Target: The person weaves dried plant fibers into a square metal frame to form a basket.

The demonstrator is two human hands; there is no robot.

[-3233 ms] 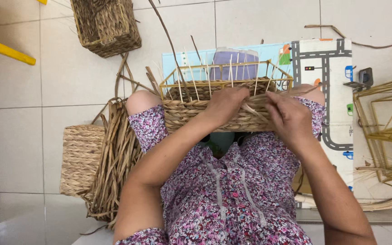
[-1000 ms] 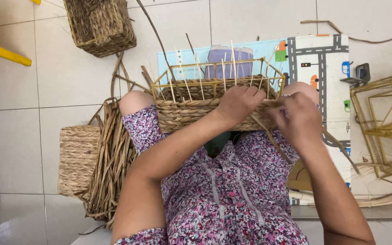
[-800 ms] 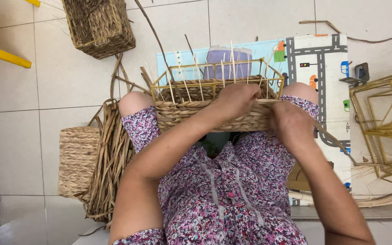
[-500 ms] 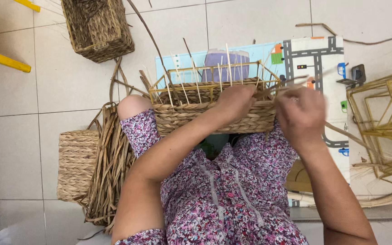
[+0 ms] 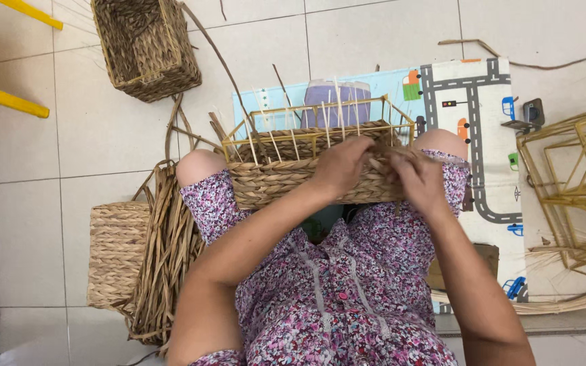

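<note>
A half-woven straw basket [image 5: 272,181] on a yellow wire frame rests on my knees, its open top facing away from me. My left hand [image 5: 344,165] presses on the upper edge of the woven near wall. My right hand [image 5: 418,179] is right beside it, fingers pinched on a straw strand [image 5: 386,153] at the weave's top right. Both hands touch the basket close together.
A bundle of loose straw [image 5: 165,257] lies by my left leg, over a flat woven piece [image 5: 112,252]. A finished basket [image 5: 145,45] stands at the upper left. Bare yellow wire frames [image 5: 578,177] sit at the right. A road-pattern play mat [image 5: 471,129] lies under me.
My right hand pulled a strand out to the right, then came back against the basket beside my left hand. The basket shifted slightly on my knees.
</note>
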